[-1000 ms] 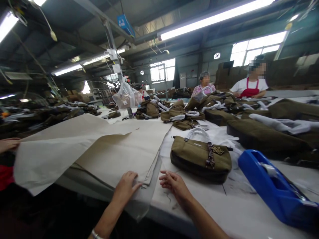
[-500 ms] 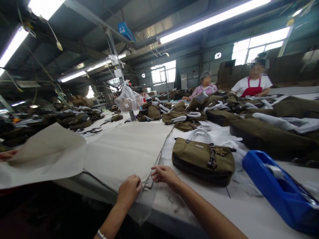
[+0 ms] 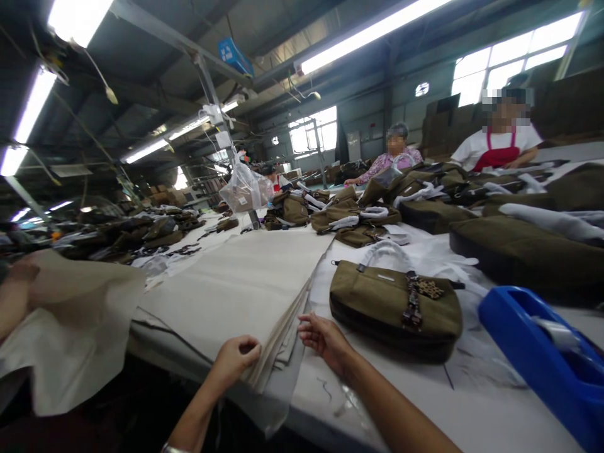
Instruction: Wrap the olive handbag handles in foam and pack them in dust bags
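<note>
With curled fingers, left hand (image 3: pixel 231 361) at near corner of pale sheet stack (image 3: pixel 226 277); pinching or not, impossible to tell. With fingers loosely bent, empty, right hand (image 3: pixel 330 343) just beside it. Already apart, at a co-worker's hand (image 3: pixel 19 280): one loose sheet (image 3: pixel 85 349). Left on table (image 3: pixel 419 393): several layers.

Lit by white tubes (image 3: pixel 372 36) slung beneath a dark roof (image 3: pixel 155 69), with a dangling cord (image 3: pixel 111 95) at left. Closed in by a grey-green wall (image 3: pixel 406 104), pierced by bright windows (image 3: pixel 521 53). Furnished with a long pale table (image 3: pixel 491 409), a metal post (image 3: pixel 207 82) and, far back at left, brown boxes (image 3: pixel 163 198). Very dark beneath the near edge.
</note>
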Available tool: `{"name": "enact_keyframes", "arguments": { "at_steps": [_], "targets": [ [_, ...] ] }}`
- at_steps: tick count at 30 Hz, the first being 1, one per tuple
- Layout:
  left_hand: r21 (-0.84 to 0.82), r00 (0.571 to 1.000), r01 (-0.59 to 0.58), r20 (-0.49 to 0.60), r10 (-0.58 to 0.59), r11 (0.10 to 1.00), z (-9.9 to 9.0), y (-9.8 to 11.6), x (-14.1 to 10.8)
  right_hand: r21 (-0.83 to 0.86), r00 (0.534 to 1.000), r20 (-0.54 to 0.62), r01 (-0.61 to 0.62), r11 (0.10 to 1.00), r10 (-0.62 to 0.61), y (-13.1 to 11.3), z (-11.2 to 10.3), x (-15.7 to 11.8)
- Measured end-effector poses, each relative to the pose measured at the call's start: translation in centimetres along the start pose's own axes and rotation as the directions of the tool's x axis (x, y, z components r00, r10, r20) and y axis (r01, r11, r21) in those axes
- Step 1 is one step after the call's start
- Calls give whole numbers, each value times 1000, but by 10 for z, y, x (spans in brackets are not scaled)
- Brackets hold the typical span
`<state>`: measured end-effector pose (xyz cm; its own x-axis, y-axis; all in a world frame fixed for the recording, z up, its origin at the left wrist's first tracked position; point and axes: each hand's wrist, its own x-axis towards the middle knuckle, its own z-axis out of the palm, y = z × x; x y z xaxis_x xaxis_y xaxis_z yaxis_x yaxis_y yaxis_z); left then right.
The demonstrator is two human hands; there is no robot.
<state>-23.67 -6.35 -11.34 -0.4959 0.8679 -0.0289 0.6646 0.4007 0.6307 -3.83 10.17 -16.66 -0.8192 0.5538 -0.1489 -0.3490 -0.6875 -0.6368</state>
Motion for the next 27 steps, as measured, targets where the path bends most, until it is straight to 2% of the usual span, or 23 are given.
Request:
{"name": "enact_keyframes", "arguments": {
  "at_steps": [4,7,13,20,23,27],
  "targets": [
    [-7,998,21,-57,-22,1000,-3,-1,2,3,1000,16,-25,1000,25,-1,2,0],
    [47,994,-6,-108,11,999,0,6,-1,3,999,17,-48,999,47,-2,5,-1],
    [282,992,-43,-100,74,959,17,28,-13,5,998,13,-65,998,65,-5,8,0],
    [507,996,-20,-67,63,862,23,38,-6,8,997,14,-70,998,70,-6,4,-1],
    [529,996,-14,-66,58,849,23,41,-4,12,998,14,-68,998,68,-6,3,-1],
    [452,998,-11,-47,37,892,16,36,1,18,998,20,-62,998,61,-6,1,0]
  ]
}}
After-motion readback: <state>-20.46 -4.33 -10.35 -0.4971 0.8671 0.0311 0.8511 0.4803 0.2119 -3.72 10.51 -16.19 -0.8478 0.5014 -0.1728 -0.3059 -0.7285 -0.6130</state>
